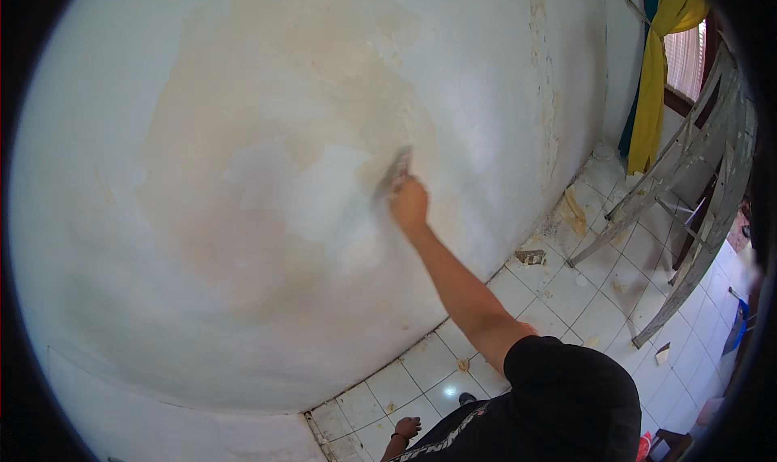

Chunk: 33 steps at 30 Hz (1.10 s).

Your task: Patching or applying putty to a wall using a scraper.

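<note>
My right arm stretches up to the wall [316,195], and my right hand [410,201] is closed round a putty knife [394,170]. The knife is smeared by motion, its blade at or very near the wall's surface. Around it the wall is patchy, with beige and pinkish areas and whiter smooth ones. Low in the view, my left hand [409,427] hangs by my body above the floor, a dark band on its wrist. Its fingers look loosely curled, and nothing shows in them.
A worn wooden ladder [704,162] stands on the right, its legs on white floor tiles [510,292]. Flakes and a rough chunk of debris [530,257] lie along the wall's foot. Yellow and teal curtains [655,81] hang by a window. The wall's far part has peeling cracks.
</note>
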{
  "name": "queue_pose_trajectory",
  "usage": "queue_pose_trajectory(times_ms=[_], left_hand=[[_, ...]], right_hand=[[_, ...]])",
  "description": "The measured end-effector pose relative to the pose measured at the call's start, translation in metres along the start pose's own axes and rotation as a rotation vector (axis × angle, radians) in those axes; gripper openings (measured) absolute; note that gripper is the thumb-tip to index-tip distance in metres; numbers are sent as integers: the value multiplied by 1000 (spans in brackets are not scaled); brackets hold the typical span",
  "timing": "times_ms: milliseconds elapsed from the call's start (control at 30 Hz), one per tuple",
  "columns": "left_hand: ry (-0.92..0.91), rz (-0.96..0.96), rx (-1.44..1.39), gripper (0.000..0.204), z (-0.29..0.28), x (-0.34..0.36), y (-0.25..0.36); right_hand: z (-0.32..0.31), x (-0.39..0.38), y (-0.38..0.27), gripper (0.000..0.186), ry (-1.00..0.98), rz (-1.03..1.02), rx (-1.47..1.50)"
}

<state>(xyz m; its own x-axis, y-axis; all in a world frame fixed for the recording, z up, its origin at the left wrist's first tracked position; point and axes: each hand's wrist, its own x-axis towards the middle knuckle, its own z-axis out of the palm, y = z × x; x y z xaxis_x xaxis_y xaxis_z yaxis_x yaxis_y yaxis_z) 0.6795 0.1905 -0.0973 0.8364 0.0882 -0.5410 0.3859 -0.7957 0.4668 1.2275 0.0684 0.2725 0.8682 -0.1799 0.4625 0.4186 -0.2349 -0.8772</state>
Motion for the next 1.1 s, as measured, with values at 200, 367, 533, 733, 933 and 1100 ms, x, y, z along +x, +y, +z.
queue_pose_trajectory(times_ms=[200,367,533,733,933,1100], left_hand=[[-299,122,408,27,6,21,-15],[-319,-164,-507,21,27,73,-51],[-82,-329,-1327,18,42,51,-51],[-108,-300,-1286,19,8,73,-7],[-11,-377,-1336,19,20,33,-18],[-20,-371,-1324,20,19,48,-5]], right_hand=[[-9,-70,-63,27,-389,-299,-100],[-72,2,-13,17,-208,-293,-3],[-121,105,-104,33,234,-337,-191],[-48,158,-123,38,336,-546,-604],[-72,83,-131,40,-129,-697,-416],[-144,182,-100,28,113,-254,-311]])
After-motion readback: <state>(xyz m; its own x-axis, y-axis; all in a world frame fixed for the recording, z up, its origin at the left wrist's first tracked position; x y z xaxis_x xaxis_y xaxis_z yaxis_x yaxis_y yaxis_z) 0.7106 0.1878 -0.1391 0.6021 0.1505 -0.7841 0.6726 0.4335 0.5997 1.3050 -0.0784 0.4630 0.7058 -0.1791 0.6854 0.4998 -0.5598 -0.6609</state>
